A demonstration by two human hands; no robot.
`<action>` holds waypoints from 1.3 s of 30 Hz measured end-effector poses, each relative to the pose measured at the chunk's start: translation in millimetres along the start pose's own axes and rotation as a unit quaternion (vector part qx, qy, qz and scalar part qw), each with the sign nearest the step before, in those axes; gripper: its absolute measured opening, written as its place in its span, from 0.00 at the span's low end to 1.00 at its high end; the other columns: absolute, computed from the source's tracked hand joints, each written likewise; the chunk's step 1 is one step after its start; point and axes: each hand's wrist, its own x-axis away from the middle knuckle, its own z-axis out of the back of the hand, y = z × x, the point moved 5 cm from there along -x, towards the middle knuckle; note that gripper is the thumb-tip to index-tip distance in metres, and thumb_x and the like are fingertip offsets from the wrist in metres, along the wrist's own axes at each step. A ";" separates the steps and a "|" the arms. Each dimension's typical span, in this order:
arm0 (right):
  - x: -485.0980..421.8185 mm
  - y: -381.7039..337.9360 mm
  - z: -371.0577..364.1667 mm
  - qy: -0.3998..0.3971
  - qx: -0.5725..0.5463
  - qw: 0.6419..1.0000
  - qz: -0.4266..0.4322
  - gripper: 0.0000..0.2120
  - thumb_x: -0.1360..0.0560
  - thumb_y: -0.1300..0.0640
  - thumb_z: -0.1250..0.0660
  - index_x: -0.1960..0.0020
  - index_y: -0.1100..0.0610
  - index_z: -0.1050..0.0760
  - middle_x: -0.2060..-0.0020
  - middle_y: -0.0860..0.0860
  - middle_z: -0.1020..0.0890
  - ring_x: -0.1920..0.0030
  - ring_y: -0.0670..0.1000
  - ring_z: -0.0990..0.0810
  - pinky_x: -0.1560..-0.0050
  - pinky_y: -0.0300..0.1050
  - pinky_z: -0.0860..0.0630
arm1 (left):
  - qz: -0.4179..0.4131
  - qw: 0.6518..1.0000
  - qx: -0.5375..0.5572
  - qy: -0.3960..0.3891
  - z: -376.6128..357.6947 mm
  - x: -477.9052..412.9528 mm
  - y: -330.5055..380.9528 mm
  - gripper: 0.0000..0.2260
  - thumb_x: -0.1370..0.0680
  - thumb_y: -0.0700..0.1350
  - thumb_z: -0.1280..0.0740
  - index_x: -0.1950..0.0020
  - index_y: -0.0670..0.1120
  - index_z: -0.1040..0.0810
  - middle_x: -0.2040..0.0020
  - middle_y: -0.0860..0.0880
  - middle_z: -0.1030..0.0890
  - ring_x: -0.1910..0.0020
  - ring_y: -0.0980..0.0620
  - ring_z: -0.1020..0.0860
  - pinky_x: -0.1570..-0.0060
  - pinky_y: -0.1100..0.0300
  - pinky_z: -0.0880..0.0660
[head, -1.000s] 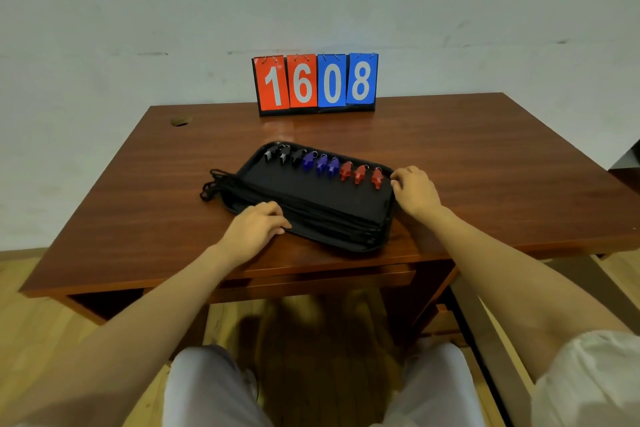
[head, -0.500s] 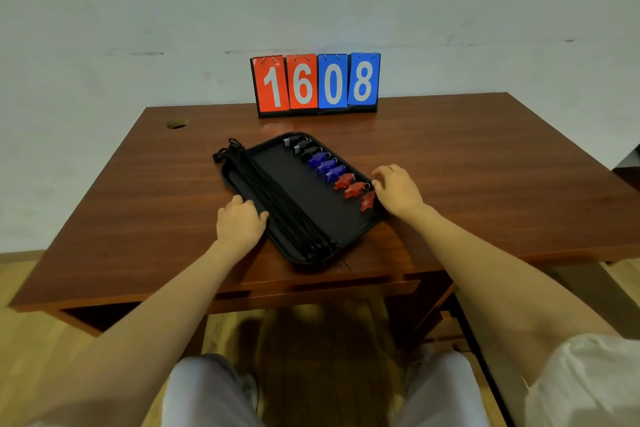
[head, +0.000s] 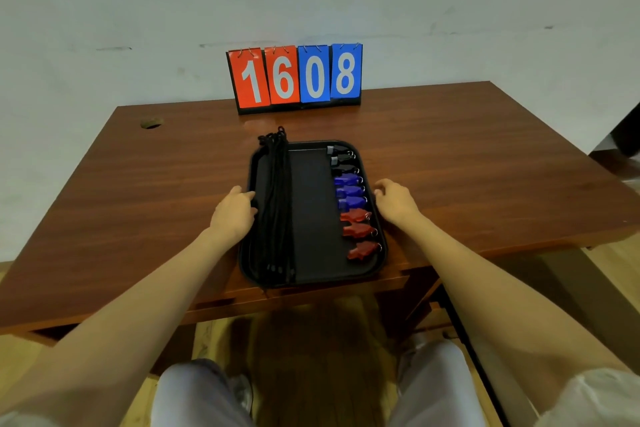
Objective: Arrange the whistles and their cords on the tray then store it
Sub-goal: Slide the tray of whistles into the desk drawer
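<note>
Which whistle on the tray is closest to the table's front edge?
The last red whistle, at the near end of the row; the other two reds, the blues and the blacks all lie farther back on the tray.

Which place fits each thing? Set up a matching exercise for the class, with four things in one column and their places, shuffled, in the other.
Things:
1. black cords
2. red whistles
3. flip scoreboard
4. right hand

Places:
A. far edge of the table, by the wall
B. left part of the tray
C. outside the tray's right rim
D. near end of the whistle row

Pairs: 1-B, 2-D, 3-A, 4-C
</note>
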 end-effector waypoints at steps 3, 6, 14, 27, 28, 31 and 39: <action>10.4 7.3 0.9 0.009 -0.019 1.000 -0.011 0.18 0.19 0.57 0.45 0.31 0.59 0.32 0.39 0.59 0.22 0.43 0.57 0.22 0.44 0.51 0.25 | -0.019 1.000 0.019 0.014 -3.0 1.9 16.0 0.22 0.20 0.40 0.39 0.26 0.42 0.38 0.28 0.39 0.36 0.32 0.38 0.32 0.36 0.48 0.32; 22.0 20.2 10.2 0.030 -0.021 0.999 -0.020 0.18 0.19 0.58 0.46 0.30 0.59 0.33 0.40 0.59 0.21 0.47 0.57 0.21 0.47 0.50 0.24 | -0.026 0.999 0.038 0.014 -7.9 5.5 28.9 0.24 0.21 0.41 0.37 0.25 0.42 0.39 0.28 0.39 0.35 0.30 0.39 0.34 0.34 0.47 0.33; 65.9 71.6 35.0 0.072 -0.041 0.994 -0.071 0.18 0.19 0.58 0.45 0.29 0.57 0.33 0.38 0.57 0.22 0.46 0.56 0.20 0.46 0.50 0.23 | -0.003 0.989 0.145 -0.037 -18.9 25.7 67.6 0.23 0.23 0.41 0.32 0.30 0.40 0.31 0.41 0.41 0.20 0.46 0.43 0.20 0.47 0.53 0.23; 160.4 177.2 103.4 0.149 -0.088 0.970 -0.168 0.19 0.19 0.60 0.47 0.30 0.60 0.32 0.35 0.58 0.25 0.44 0.55 0.23 0.47 0.47 0.25 | -0.013 0.922 0.336 -0.192 -72.8 81.5 166.6 0.22 0.23 0.35 0.34 0.30 0.36 0.33 0.40 0.41 0.22 0.53 0.46 0.18 0.55 0.54 0.19; 169.4 187.7 109.1 0.158 -0.094 0.967 -0.178 0.19 0.19 0.60 0.47 0.30 0.60 0.31 0.35 0.58 0.24 0.49 0.54 0.23 0.52 0.45 0.26 | -0.027 0.921 0.333 -0.198 -76.6 88.6 177.5 0.22 0.23 0.36 0.34 0.30 0.36 0.33 0.38 0.41 0.22 0.53 0.47 0.18 0.57 0.57 0.20; 201.6 219.3 126.8 0.186 -0.110 0.953 -0.211 0.19 0.19 0.60 0.48 0.31 0.59 0.29 0.36 0.58 0.23 0.46 0.55 0.23 0.51 0.44 0.28 | -0.067 0.913 0.339 -0.218 -90.7 110.9 213.8 0.23 0.23 0.35 0.35 0.29 0.36 0.35 0.40 0.41 0.22 0.53 0.48 0.19 0.57 0.58 0.21; 293.4 299.0 163.3 0.248 -0.156 0.907 -0.302 0.18 0.19 0.58 0.48 0.32 0.59 0.29 0.57 0.52 0.22 0.59 0.56 0.20 0.61 0.48 0.25 | -0.128 0.877 0.357 -0.296 -135.1 179.0 302.5 0.25 0.23 0.35 0.34 0.29 0.35 0.37 0.47 0.41 0.20 0.54 0.47 0.19 0.55 0.59 0.21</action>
